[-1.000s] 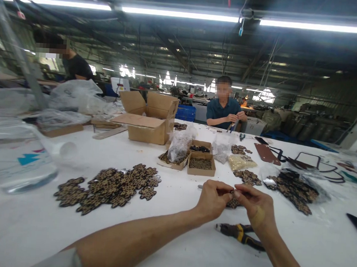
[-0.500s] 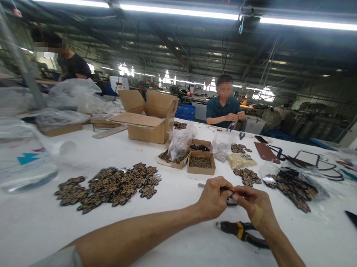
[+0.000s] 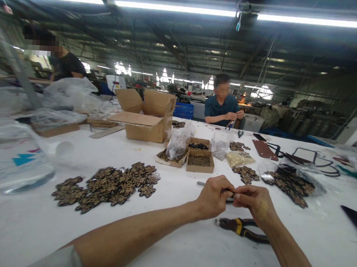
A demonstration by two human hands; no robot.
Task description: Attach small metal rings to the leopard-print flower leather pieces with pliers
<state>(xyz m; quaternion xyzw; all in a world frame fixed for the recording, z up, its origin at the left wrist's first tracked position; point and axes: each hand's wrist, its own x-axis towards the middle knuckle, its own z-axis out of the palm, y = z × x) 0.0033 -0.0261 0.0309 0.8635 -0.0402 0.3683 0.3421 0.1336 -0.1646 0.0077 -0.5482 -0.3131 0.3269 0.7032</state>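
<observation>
My left hand [image 3: 213,197] and my right hand [image 3: 253,200] meet fingertip to fingertip above the white table. Both are closed in a pinch around a small dark piece, mostly covered by the fingers, so its kind cannot be made out. A tan plaster sticks to my right wrist. Just below the hands lie pliers [image 3: 238,226] with black and yellow handles. The tip of a grey metal-looking thing [image 3: 201,183] shows behind my left hand, the rest hidden. To the left spreads a pile of brown-and-black patterned flower-shaped pieces [image 3: 118,182].
Small cardboard trays of metal bits [image 3: 200,161] stand beyond my hands, beside an open carton [image 3: 145,129]. A clear plastic container [image 3: 19,164] is at left. More patterned pieces [image 3: 290,186] lie in plastic at right. A co-worker [image 3: 221,106] sits across the table.
The view has shifted slightly, so the table things sit a little further left. My hands stay together, with the right hand's fingers slightly repositioned on the small piece.
</observation>
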